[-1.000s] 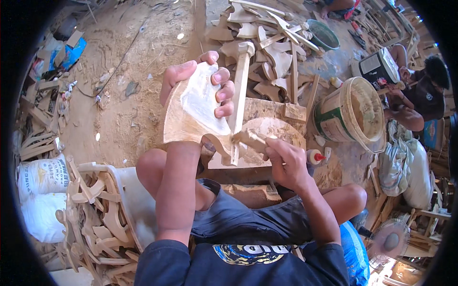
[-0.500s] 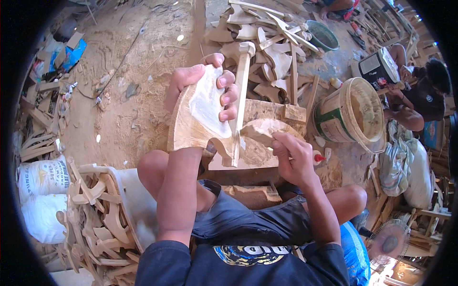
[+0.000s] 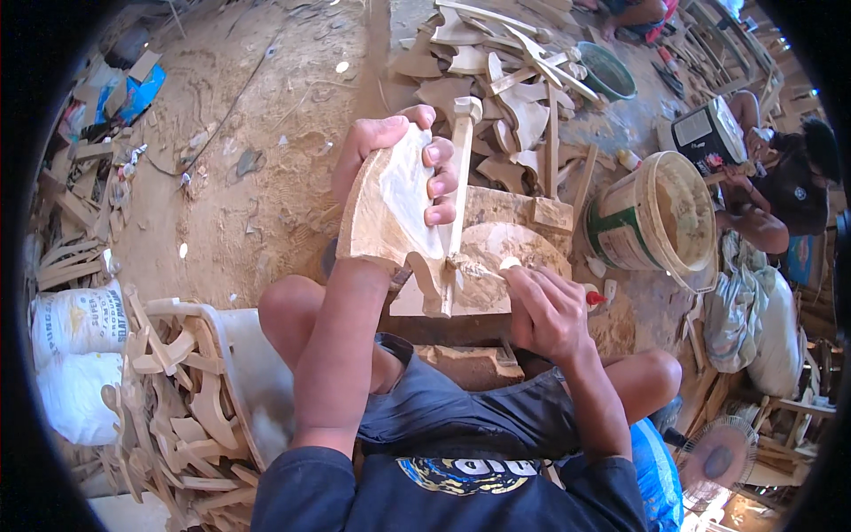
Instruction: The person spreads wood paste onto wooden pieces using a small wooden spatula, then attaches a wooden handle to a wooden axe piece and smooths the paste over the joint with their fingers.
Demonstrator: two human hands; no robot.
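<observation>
My left hand (image 3: 399, 160) is wrapped round an axe-shaped wooden piece (image 3: 381, 222), raised above my lap. The piece has a broad blade with a whitish patch and a narrow handle (image 3: 462, 168) with a knob at its far end. My right hand (image 3: 550, 310) is closed, fingers pinched, just right of the handle's near end. From its fingertips a thin, pale tool (image 3: 479, 268) points to the joint between blade and handle; its kind is unclear. Beneath lies a low wooden work block (image 3: 412, 297) with a rounded pale piece (image 3: 519, 238) on it.
A red-tipped bottle (image 3: 597, 298) lies right of the block. Beyond stand a dusty bucket (image 3: 620, 226) and a pile of cut wooden pieces (image 3: 523, 106). A bin rim (image 3: 232, 381) with more pieces is at left, a fan (image 3: 718, 461) at lower right. Another person (image 3: 793, 191) sits at right.
My left hand and the wooden piece have shifted slightly right. My right hand has turned, its thin tool now reaching the handle's near end.
</observation>
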